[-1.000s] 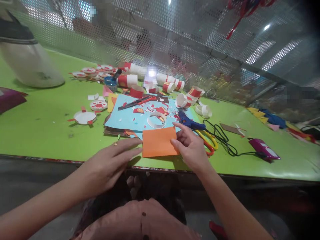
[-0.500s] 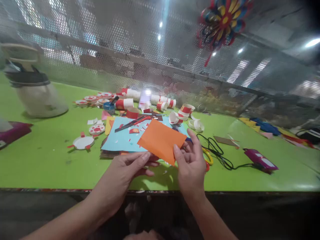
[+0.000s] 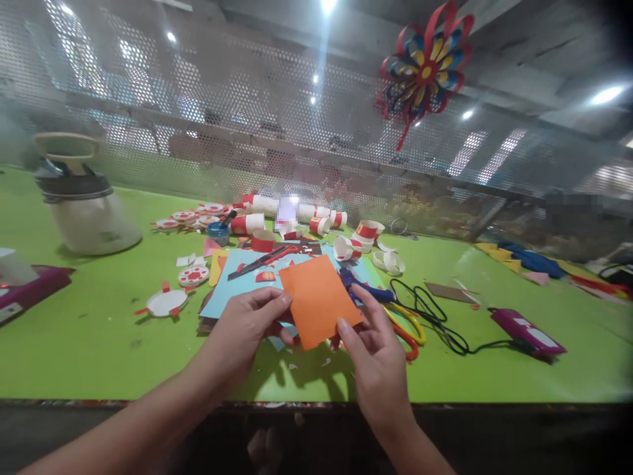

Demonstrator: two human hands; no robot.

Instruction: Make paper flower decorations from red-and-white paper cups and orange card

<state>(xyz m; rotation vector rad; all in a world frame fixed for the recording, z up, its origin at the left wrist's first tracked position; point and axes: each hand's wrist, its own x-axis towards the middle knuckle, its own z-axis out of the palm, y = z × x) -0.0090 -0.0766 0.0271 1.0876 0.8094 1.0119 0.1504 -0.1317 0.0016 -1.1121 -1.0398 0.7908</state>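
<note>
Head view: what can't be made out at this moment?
In the head view:
Far face of the orange rectangular paper sheet: turned away.
Fingers of the bare right hand, in part: behind the orange sheet.
Part of the light blue paper sheet: covered by the orange sheet.
Flat purple box at left: cut off by the picture's edge.
Shapes beyond the grey perforated panel: blurred, screened by it.

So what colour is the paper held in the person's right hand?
The paper is plain orange; it shows best in the head view.
</note>
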